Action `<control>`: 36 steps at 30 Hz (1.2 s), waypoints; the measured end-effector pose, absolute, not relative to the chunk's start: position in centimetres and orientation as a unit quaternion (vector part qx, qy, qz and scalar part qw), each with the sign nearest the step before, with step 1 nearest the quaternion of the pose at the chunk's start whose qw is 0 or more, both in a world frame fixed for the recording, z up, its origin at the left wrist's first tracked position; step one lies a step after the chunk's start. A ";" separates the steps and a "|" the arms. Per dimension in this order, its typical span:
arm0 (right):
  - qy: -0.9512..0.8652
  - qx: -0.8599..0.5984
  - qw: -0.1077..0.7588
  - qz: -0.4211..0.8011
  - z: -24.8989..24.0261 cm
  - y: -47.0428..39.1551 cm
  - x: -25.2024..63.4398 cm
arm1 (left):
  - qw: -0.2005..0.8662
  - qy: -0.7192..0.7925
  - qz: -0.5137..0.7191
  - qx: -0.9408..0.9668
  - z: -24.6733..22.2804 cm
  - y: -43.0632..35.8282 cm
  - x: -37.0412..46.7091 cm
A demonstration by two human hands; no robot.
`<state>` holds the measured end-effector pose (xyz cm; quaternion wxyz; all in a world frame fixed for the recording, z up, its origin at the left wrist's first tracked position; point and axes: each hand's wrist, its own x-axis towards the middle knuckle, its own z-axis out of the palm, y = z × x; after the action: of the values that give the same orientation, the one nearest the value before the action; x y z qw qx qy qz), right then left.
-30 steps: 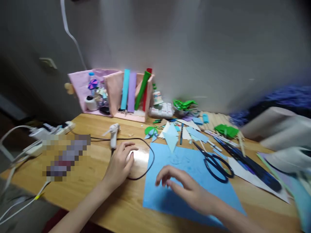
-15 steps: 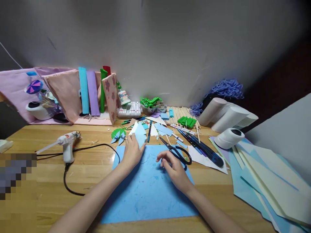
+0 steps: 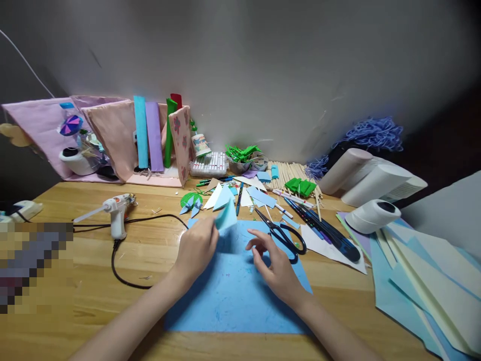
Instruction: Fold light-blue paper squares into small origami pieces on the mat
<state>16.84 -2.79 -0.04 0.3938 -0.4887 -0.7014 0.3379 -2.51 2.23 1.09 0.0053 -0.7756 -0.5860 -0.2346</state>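
Note:
My left hand (image 3: 198, 245) is closed on a small piece of light blue paper (image 3: 227, 216), lifted above a blue sheet (image 3: 236, 306) that lies flat on the table. To its right, my right hand (image 3: 271, 258) hovers over the same sheet, fingers apart and slightly curled, with nothing in them. Black-handled scissors (image 3: 283, 236) lie just beyond my right hand, blades pointing away to the left. Past the left hand are light blue paper pieces (image 3: 224, 197), and a green round piece (image 3: 191, 201) with blue pointed paper shapes (image 3: 192, 206) beside it.
A white glue gun (image 3: 118, 216) with a black cord stands on the left. Pens (image 3: 319, 230), a white roll (image 3: 372, 215) and stacked paper sheets (image 3: 432, 286) are on the right. Along the wall are a pink fabric organiser (image 3: 112, 135), a marker box (image 3: 209, 164) and wooden sticks (image 3: 291, 175).
My left hand has picked up a light blue paper piece from the pile and drawn it back toward me. My right hand stays over the sheet. The view has shifted slightly left.

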 end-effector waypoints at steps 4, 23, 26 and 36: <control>-0.771 -0.443 0.366 0.275 -0.6 -2.7 16.7 | -0.009 -0.527 -0.239 -0.816 1.6 -0.7 -1.9; -0.795 -0.371 0.286 0.386 -0.2 -2.6 17.1 | -0.717 -0.434 -0.317 -0.444 0.9 -0.1 -2.6; -0.815 -0.372 0.283 0.343 -0.5 -2.6 17.4 | -0.749 -0.421 -0.328 -0.392 0.9 0.0 -2.7; -0.807 -0.394 0.360 0.253 -0.9 -2.3 17.4 | -0.739 -0.404 -0.363 -0.400 0.2 -0.5 -1.8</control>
<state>17.39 -2.28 -0.92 0.3595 -0.3936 -0.8073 0.2531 -1.84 -0.48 0.19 -0.7389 -0.3996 -0.4035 -0.3626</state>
